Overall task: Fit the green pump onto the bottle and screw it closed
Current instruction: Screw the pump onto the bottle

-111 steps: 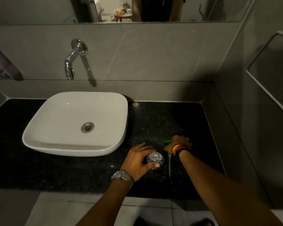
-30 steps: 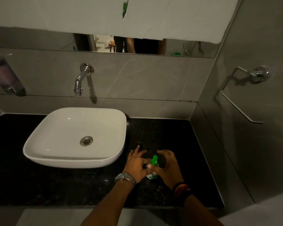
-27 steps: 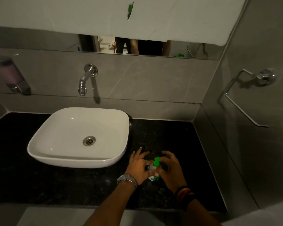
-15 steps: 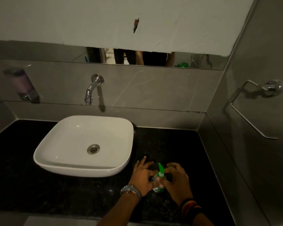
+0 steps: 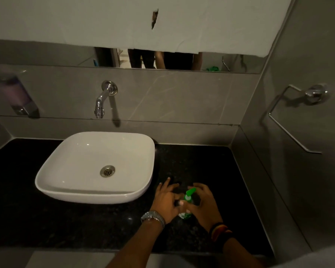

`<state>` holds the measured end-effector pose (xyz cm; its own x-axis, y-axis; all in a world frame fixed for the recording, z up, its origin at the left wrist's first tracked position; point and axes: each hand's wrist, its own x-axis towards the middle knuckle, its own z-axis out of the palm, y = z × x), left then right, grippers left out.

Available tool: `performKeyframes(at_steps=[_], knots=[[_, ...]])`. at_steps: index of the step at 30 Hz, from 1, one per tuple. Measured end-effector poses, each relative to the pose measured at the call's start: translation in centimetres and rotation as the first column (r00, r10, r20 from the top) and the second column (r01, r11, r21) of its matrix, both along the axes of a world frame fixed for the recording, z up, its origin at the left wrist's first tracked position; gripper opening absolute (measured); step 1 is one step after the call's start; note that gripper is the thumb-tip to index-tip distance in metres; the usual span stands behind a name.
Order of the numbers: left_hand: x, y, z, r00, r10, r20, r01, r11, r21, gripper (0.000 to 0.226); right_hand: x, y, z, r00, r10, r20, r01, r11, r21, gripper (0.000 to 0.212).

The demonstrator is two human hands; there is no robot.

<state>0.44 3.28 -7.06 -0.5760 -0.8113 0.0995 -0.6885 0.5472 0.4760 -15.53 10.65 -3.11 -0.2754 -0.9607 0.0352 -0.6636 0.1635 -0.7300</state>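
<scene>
A small clear bottle (image 5: 184, 215) with a green and white label stands on the black counter (image 5: 85, 225), right of the basin. The green pump (image 5: 189, 194) sits on its neck, nozzle pointing up and to the right. My left hand (image 5: 165, 200) holds the bottle from the left, thumb and fingers on its shoulder. My right hand (image 5: 203, 204) wraps the pump collar from the right. Most of the bottle body is hidden between my hands.
A white basin (image 5: 97, 165) sits left of my hands under a chrome tap (image 5: 103, 99). A soap dispenser (image 5: 16, 95) hangs on the far-left wall. A towel ring (image 5: 298, 117) is on the right wall, close to the counter's right edge.
The pump's nozzle has turned from pointing up to up and right. My right hand's fingers have shifted around the collar. The camera has tilted up slightly.
</scene>
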Motion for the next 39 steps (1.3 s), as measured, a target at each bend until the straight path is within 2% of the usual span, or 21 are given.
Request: performKeyframes(at_steps=[3, 6, 8, 11, 14, 17, 20, 22, 24, 25, 28, 31, 33, 35, 39], knots=[[0.0, 0.1, 0.0, 0.999, -0.001, -0.033, 0.002, 1.000, 0.026, 0.051, -0.6, 0.3, -0.6, 0.999, 0.014, 0.039, -0.012, 0.999, -0.042, 0.030], [0.1, 0.3, 0.0, 0.999, -0.004, -0.035, 0.004, 1.000, 0.014, 0.048, 0.2, 0.0, -0.2, 0.994, -0.105, -0.004, 0.105, 0.994, -0.030, 0.042], [0.1, 0.2, 0.1, 1.000, -0.006, -0.026, 0.007, 1.000, 0.012, 0.044, 0.7, 0.1, -0.3, 0.990, -0.138, 0.034, 0.139, 0.990, -0.015, 0.046], [0.1, 0.2, 0.1, 1.000, -0.004, -0.016, 0.005, 1.000, 0.021, 0.045, 0.0, 0.7, -0.9, 0.989, -0.014, 0.149, 0.018, 1.000, -0.023, 0.048], [0.1, 0.1, 0.2, 1.000, -0.003, -0.022, 0.004, 0.999, 0.044, 0.055, -0.6, 0.6, -0.7, 0.996, 0.009, 0.084, -0.004, 0.999, -0.055, 0.028], [0.0, 0.1, 0.3, 1.000, -0.002, -0.023, 0.003, 0.999, 0.041, 0.050, 0.0, 0.0, -0.2, 0.995, -0.101, -0.029, 0.099, 0.994, -0.047, 0.038], [0.1, 0.0, 0.0, 1.000, 0.002, -0.031, -0.001, 1.000, 0.028, 0.044, 0.3, 0.2, -0.8, 0.997, -0.076, -0.035, 0.074, 0.996, -0.050, 0.047], [0.1, 0.2, -0.1, 0.999, 0.006, -0.048, -0.004, 0.999, 0.032, 0.048, -0.1, 0.4, -1.3, 0.999, -0.027, -0.035, 0.024, 0.996, -0.080, 0.040], [0.1, 0.3, 0.0, 0.998, 0.009, -0.069, -0.007, 0.999, 0.040, 0.050, -0.1, 0.3, -1.4, 0.994, -0.058, -0.089, 0.049, 0.994, -0.095, 0.029], [0.1, 0.4, 0.1, 0.997, 0.012, -0.077, -0.009, 0.999, 0.039, 0.048, 0.1, 0.2, -1.2, 0.990, -0.094, -0.107, 0.085, 0.993, -0.081, 0.032], [0.1, 0.5, 0.2, 0.996, 0.020, -0.086, -0.017, 0.999, 0.041, 0.039, 0.6, -0.1, -0.8, 0.986, -0.152, -0.066, 0.149, 0.988, -0.049, 0.042], [0.0, 0.5, 0.1, 0.996, 0.027, -0.089, -0.023, 0.999, 0.043, 0.040, -0.2, 0.1, -1.0, 1.000, -0.022, -0.007, 0.021, 1.000, -0.019, 0.053], [-0.1, 0.5, 0.2, 0.996, 0.031, -0.081, -0.028, 0.998, 0.048, 0.045, -0.8, 0.0, -1.1, 0.998, 0.043, -0.055, -0.043, 0.999, -0.014, 0.042], [0.0, 0.5, 0.3, 0.997, 0.024, -0.073, -0.020, 0.998, 0.054, 0.047, -0.8, -0.2, -1.0, 0.997, 0.005, -0.077, -0.006, 1.000, -0.016, 0.033], [0.0, 0.5, 0.4, 0.998, 0.011, -0.067, -0.008, 0.999, 0.045, 0.042, 0.0, -0.7, -0.6, 0.999, -0.028, -0.029, 0.029, 0.999, 0.032, 0.042]])
